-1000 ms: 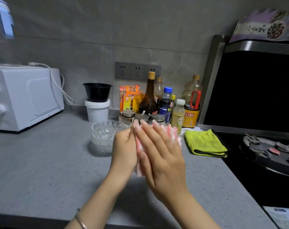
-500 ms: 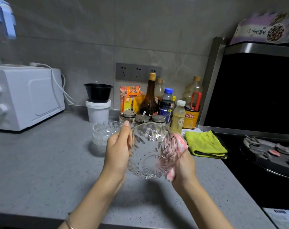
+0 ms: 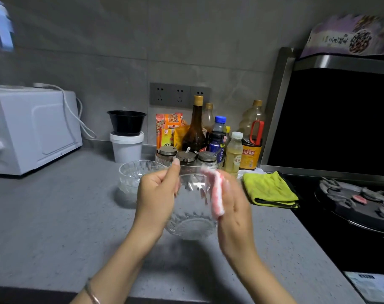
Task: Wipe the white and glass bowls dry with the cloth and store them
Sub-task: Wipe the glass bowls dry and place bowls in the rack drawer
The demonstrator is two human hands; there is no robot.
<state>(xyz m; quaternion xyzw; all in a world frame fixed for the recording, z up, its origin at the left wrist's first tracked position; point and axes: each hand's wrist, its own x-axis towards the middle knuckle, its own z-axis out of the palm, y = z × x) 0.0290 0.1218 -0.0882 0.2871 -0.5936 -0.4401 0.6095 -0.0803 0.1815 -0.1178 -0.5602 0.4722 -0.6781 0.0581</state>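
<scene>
Grey counter (image 3: 55, 216), tiled wall (image 3: 120, 51); left grip (image 3: 157, 194) holds glass bowl (image 3: 192, 224), right grip (image 3: 234, 207) holds pink cloth (image 3: 217, 194).

left hand (image 3: 157, 195), right hand (image 3: 233, 207), close together

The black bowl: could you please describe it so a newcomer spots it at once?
Start at the white microwave on the left. Right of it, against the wall, stands a white tub with the black bowl on top. It alone is dark; the glass bowl in front is clear.
</scene>
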